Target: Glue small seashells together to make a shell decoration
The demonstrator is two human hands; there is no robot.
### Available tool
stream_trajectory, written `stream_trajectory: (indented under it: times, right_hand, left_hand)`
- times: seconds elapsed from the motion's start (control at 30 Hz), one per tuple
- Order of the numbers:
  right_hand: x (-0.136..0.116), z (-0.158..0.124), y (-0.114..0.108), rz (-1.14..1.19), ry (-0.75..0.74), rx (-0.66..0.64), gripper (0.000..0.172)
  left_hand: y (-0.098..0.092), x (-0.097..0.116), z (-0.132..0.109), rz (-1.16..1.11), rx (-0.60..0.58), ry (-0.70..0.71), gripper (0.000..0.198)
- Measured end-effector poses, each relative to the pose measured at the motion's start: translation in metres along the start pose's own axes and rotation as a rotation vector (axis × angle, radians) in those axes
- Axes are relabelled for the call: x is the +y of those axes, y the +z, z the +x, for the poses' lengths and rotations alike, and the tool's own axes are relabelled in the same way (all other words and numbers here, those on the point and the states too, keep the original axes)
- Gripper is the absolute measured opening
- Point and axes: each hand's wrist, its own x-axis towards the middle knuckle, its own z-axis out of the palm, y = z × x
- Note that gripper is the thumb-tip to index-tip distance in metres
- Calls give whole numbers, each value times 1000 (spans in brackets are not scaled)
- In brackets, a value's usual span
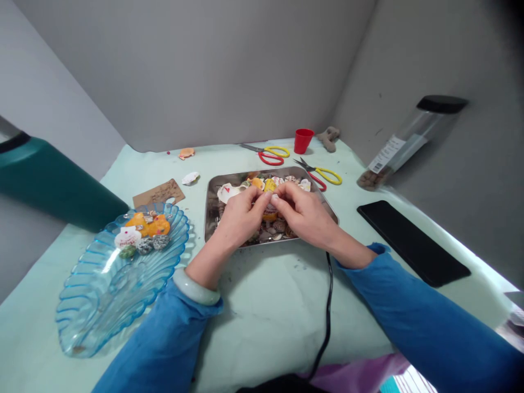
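Note:
Both hands meet over a shallow metal tray point(210, 218) filled with shells of several colours. My left hand point(244, 212), a pale bangle point(195, 288) on its wrist, is pinched closed at the fingertips. Opposite it, almost touching, my right hand point(303, 210) is likewise pinched, with a small whitish bit at its fingertips too small to name. A yellow piece point(269, 185) shows just behind the fingertips; I cannot tell whether they touch it. A large white shell point(227, 192) lies at the tray's left, and small brown shells point(279, 225) lie below the hands.
Left stand a blue scalloped dish point(110, 300) bearing painted shells, and a green bottle point(57, 183). Two pairs of scissors point(272, 155) point(323, 173) and a red cup point(303, 141) lie behind. Right are a clear jar point(403, 150), a black slab point(411, 240) and a black cable point(328, 305).

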Motion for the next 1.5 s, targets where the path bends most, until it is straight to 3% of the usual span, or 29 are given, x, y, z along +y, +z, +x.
stream_trajectory:
  times: [1.23,1.5]
  right_hand:
    - [2,-1,1,55,14,-78,16]
    - [2,0,2,41,-8,-33,12]
  left_hand:
    - [-1,3,0,58,-25,-4,34]
    - [-1,2,-1,34,-10,-11,34]
